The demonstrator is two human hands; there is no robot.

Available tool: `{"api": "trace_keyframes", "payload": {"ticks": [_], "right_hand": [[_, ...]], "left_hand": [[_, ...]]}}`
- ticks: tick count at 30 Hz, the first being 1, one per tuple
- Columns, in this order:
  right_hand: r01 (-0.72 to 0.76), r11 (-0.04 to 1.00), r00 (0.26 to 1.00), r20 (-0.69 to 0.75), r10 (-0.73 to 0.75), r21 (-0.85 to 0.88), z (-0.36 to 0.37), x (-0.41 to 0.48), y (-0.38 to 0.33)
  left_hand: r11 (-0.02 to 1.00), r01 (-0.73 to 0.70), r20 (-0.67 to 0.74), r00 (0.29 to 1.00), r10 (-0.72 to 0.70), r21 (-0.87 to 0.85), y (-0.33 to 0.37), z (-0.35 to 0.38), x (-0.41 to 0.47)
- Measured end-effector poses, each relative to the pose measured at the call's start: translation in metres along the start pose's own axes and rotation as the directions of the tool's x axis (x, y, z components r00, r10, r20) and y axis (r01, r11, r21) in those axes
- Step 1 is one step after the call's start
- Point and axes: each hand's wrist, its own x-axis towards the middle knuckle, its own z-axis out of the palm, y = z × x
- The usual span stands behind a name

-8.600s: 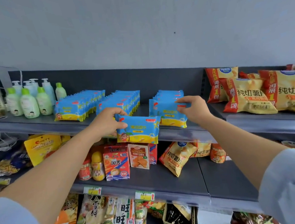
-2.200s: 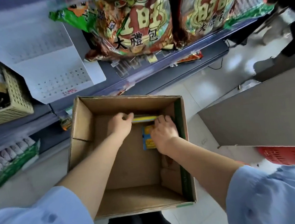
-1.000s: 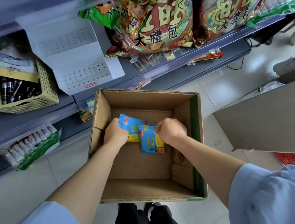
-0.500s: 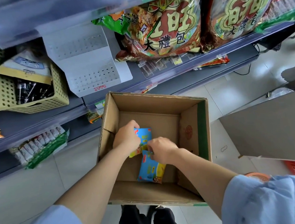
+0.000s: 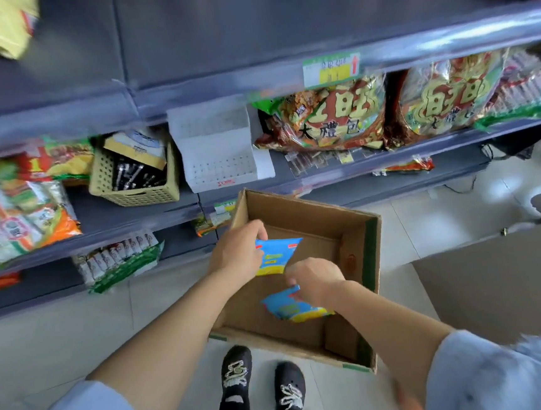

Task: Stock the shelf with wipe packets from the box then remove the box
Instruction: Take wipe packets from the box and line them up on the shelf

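shop floor (image 5: pixel 78 336), left hand (image 5: pixel 237 252) and right hand (image 5: pixel 315 281) lifted higher, gripping packets (image 5: pixel 275 255)

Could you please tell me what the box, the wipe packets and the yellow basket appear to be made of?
The box: brown cardboard, matte, with folded flaps. The wipe packets: probably thin plastic film, printed, sagging limply. The yellow basket: likely moulded plastic, pierced by a grid of holes.
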Motion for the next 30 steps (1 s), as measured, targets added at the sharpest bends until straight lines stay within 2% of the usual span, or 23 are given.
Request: {"api": "trace_keyframes", "payload": {"ticks": [3, 6, 11, 16, 19, 30], "right_hand": [[-0.018, 1.000, 0.995, -0.098, 0.019, 0.014, -0.049, -0.018, -0.005], [-0.008, 1.000, 0.984, -0.177, 0.011, 0.016, -0.099, -0.035, -0.022], [0.076, 0.997, 0.951, -0.300, -0.074, -0.004, -0.168, -0.058, -0.067], [0.194, 0.981, 0.896, -0.410, -0.168, 0.021, -0.216, -0.075, -0.128], [0.278, 0.960, 0.869, -0.428, -0.249, 0.006, -0.234, -0.082, -0.172], [0.578, 0.815, 0.682, -0.527, -0.507, -0.037, -0.289, -0.131, -0.357]], "left_hand": [[0.999, -0.018, -0.073, 0.997, 0.015, -0.044, 0.001, -0.044, -0.020], [0.989, 0.016, -0.159, 0.987, -0.040, -0.149, 0.000, -0.096, -0.042], [0.966, 0.047, -0.291, 0.949, -0.122, -0.253, -0.012, -0.184, -0.080], [0.969, 0.049, -0.436, 0.887, -0.153, -0.241, -0.048, -0.257, -0.122], [0.966, 0.050, -0.494, 0.852, -0.173, -0.253, -0.076, -0.294, -0.151], [0.959, 0.030, -0.696, 0.682, -0.225, -0.281, -0.193, -0.418, -0.285]]}}
